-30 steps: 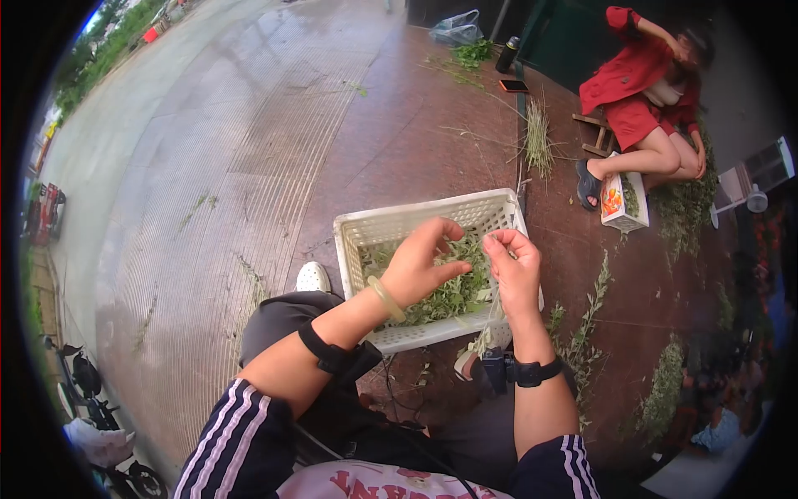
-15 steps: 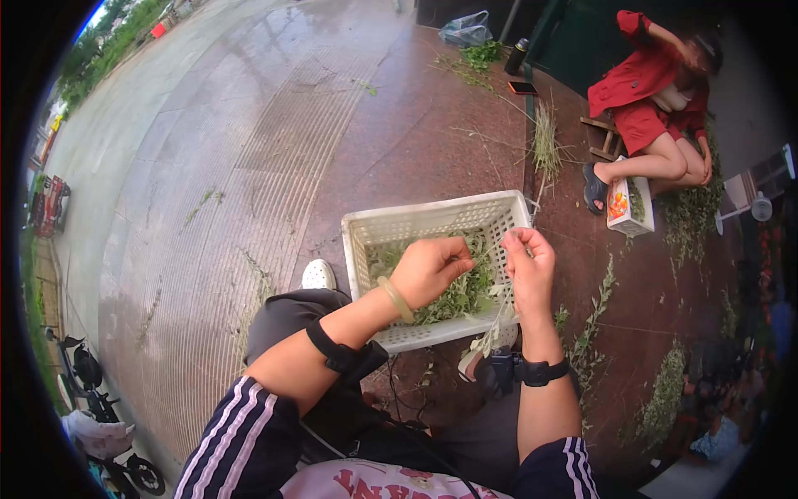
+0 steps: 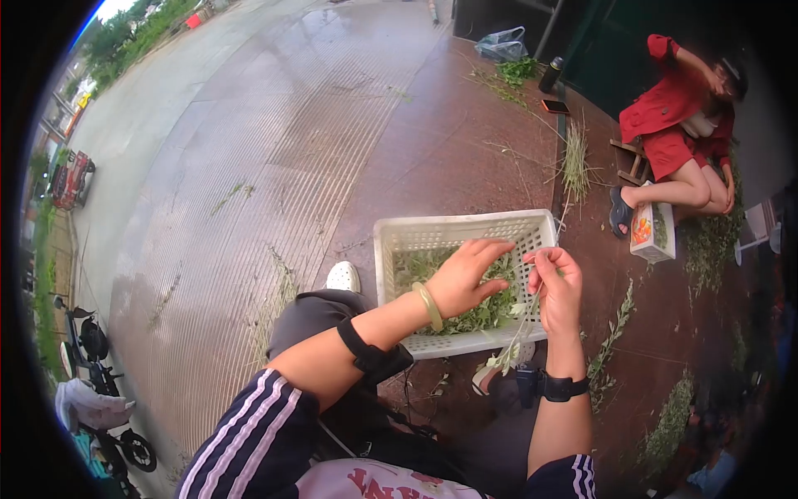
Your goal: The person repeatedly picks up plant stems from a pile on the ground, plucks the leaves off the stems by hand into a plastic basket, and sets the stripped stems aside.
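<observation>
Over the white plastic basket (image 3: pixel 465 223), my left hand (image 3: pixel 470 279) has its fingers spread and thumb apart, with nothing seen in them. Picked green leaves (image 3: pixel 478 320) lie inside the basket below it. At the basket's right end, my right hand (image 3: pixel 559 287) pinches a thin leafy stem (image 3: pixel 509 356) between thumb and fingers. The stem's leafy part droops past the basket's near rim. The two hands are a short way apart.
Leafy stalks (image 3: pixel 611 337) lie on the floor to the right, and bare stems (image 3: pixel 575 162) lie farther back. A person in red (image 3: pixel 682 125) sits at the back right beside a white box (image 3: pixel 652 233). A bottle (image 3: pixel 551 75) and phone (image 3: pixel 555 106) are near the wall.
My left hand has gone from a pinch to spread fingers. The right hand still pinches the stem. The whole view has shifted, so things appear farther right and slightly lower.
</observation>
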The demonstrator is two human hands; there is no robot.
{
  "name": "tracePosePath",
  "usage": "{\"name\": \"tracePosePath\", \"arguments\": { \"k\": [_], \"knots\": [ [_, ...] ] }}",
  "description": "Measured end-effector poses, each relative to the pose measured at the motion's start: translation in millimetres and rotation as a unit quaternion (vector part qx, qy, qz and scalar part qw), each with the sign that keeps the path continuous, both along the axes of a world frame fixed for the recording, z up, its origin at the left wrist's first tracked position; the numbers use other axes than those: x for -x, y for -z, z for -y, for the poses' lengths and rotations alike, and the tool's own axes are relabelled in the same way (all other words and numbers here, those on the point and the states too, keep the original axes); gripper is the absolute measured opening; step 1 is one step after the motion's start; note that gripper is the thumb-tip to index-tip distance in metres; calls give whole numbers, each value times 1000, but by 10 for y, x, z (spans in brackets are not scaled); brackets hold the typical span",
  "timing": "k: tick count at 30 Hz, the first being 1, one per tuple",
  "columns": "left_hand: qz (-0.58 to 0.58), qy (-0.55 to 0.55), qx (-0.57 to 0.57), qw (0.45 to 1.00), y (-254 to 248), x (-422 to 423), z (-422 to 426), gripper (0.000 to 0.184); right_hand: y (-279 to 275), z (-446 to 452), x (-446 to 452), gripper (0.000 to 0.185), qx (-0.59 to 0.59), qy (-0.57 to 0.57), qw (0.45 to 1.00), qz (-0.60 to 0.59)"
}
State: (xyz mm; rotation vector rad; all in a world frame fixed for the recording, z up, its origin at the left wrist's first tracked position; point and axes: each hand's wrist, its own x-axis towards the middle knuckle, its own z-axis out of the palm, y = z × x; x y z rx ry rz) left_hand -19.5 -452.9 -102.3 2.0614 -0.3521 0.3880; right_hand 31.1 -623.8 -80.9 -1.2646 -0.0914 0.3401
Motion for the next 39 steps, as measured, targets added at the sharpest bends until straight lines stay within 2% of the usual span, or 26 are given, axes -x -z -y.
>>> {"name": "tracePosePath", "arguments": {
  "k": [2,5,8,11,14,15,19,20,22,25,27,28,29,33,35,37,39],
  "knots": [
    [-22,55,30,998,69,-3,20,36,3,11,3,12,11,-18,1000,12],
    [-285,139,78,945,-84,-14,-28,24,19,73,-59,13,25,32,999,20],
    [-203,69,84,973,21,-15,-31,23,51,169,-139,13,41,122,991,36],
    [-218,46,74,972,-85,-31,-75,24,43,285,-215,14,55,180,981,44],
    [-182,50,75,979,-104,-19,-36,25,30,272,-205,14,69,209,973,67],
    [-219,47,72,972,-143,-28,-29,25,9,254,-202,14,73,222,970,68],
    [-144,38,64,987,-80,-19,-70,22,135,296,-274,15,89,212,968,96],
    [-160,39,20,986,-120,-5,-94,22,141,289,-268,16,103,210,968,90],
    [-166,4,11,986,-129,82,-155,23,178,365,-359,18,59,261,960,79],
    [-150,-35,44,987,111,222,-312,23,179,623,-586,22,33,291,954,58],
    [-132,-81,55,986,38,286,-466,24,233,588,-554,21,90,218,969,69],
    [-124,-103,61,985,-170,395,-533,24,259,550,-525,20,119,181,973,74],
    [-206,-128,38,969,-420,448,-647,25,301,493,-490,16,158,150,972,88],
    [-81,-262,38,961,-901,834,-1189,28,571,360,-395,27,341,31,924,170],
    [-109,-366,16,924,-1172,1168,-1482,31,713,314,-385,37,391,0,900,192],
    [-87,-454,-17,886,-1242,1573,-1779,37,571,244,-237,44,418,-13,879,228],
    [-89,-564,-48,820,-1237,2044,-2042,43,304,213,-55,53,454,-48,858,235]
  ]
}}
